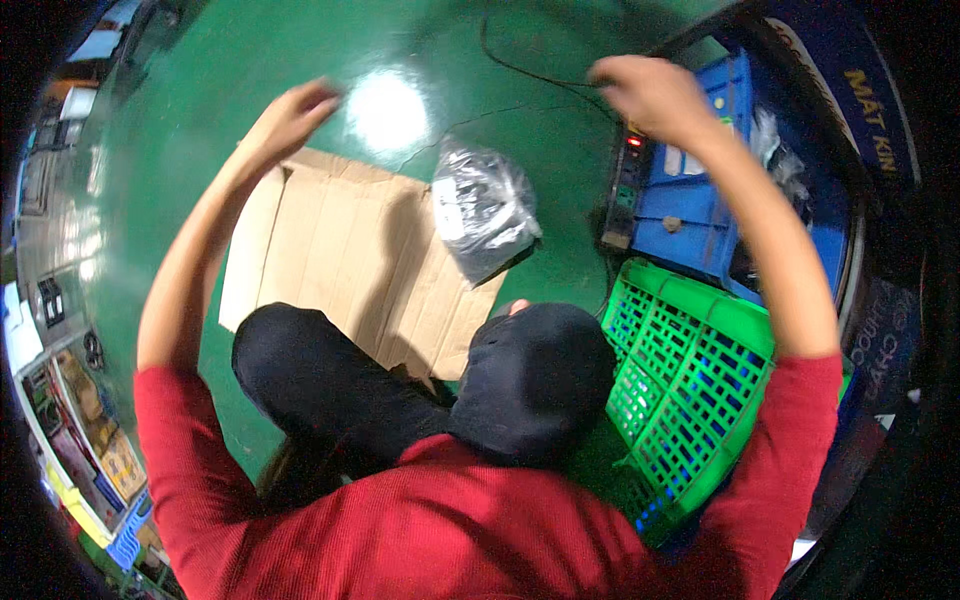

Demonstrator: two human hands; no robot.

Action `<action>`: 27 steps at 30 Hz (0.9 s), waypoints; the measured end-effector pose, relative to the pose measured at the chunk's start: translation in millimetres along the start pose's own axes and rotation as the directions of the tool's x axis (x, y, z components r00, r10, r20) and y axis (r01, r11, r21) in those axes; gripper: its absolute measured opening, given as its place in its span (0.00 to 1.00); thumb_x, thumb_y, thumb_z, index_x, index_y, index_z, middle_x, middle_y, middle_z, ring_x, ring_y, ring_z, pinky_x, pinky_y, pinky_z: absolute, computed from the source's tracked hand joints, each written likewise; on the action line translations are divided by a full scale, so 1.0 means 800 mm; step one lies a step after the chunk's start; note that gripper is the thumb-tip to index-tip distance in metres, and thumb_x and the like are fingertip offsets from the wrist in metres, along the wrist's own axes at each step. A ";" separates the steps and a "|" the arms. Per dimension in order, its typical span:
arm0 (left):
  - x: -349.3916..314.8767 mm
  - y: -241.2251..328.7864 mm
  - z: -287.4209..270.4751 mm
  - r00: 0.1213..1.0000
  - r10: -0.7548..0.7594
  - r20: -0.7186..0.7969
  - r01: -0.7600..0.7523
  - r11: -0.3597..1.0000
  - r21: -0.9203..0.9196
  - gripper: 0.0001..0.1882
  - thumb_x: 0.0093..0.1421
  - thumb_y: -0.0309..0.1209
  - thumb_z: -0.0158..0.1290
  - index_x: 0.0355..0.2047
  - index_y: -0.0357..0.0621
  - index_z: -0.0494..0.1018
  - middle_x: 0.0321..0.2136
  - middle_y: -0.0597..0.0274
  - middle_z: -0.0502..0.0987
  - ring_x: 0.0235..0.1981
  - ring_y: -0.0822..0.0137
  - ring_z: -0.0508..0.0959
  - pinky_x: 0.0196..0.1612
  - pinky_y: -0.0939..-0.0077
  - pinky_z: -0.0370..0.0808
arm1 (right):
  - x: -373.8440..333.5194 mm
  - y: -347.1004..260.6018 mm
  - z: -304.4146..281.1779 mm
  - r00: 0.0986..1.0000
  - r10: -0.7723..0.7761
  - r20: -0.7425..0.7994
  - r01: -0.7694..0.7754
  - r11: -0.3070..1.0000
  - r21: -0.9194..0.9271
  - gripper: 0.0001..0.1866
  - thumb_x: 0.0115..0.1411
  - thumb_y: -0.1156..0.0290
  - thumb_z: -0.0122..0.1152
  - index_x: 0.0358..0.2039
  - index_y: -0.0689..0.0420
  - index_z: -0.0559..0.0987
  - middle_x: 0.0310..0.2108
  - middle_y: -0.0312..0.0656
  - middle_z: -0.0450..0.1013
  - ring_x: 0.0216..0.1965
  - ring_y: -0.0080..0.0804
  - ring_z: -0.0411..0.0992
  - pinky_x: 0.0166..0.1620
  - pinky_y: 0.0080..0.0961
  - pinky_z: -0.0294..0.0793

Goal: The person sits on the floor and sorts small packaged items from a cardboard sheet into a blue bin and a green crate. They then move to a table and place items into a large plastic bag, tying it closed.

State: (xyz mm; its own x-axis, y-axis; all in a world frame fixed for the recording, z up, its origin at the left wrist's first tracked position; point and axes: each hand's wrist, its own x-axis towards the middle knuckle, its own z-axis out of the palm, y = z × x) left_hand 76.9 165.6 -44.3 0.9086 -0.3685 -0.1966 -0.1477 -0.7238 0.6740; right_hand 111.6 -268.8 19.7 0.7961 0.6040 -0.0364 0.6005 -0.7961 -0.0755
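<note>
Both my arms reach forward, raised and wide apart. My left hand is above the far left corner of a flat cardboard sheet, its fingers curled together and slightly blurred. My right hand is closed, beside a blue bin at the far right. Whatever either hand holds, if anything, is too small or hidden to name. A thin black cable passes close to my right fingers; I cannot tell whether they touch. Between the hands, nearer me, a clear plastic bag with dark contents lies partly on the cardboard.
At my right, a green plastic basket is tilted beside my knee. Beyond it stand the blue bin and a dark power strip with a red light. Shelves with assorted items line the left side. The floor is green and glossy.
</note>
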 end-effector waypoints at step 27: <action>-0.104 0.002 0.142 0.934 0.038 0.355 0.022 0.986 -0.165 0.16 0.58 0.34 0.50 0.45 0.39 0.71 0.38 0.51 0.77 0.35 0.60 0.79 0.40 0.67 0.77 | -0.048 -0.180 0.270 0.754 0.116 0.646 -0.621 -0.193 0.760 0.16 0.58 0.68 0.54 0.44 0.63 0.75 0.40 0.35 0.74 0.43 0.23 0.68 0.49 0.21 0.64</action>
State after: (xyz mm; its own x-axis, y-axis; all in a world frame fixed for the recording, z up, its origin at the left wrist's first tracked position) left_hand -43.0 128.8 -107.4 0.7043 -0.5791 -0.4107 -0.0611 -0.6258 0.7776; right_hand -21.4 -169.5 -183.2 0.6224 0.3878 -0.6799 -0.6666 -0.1925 -0.7201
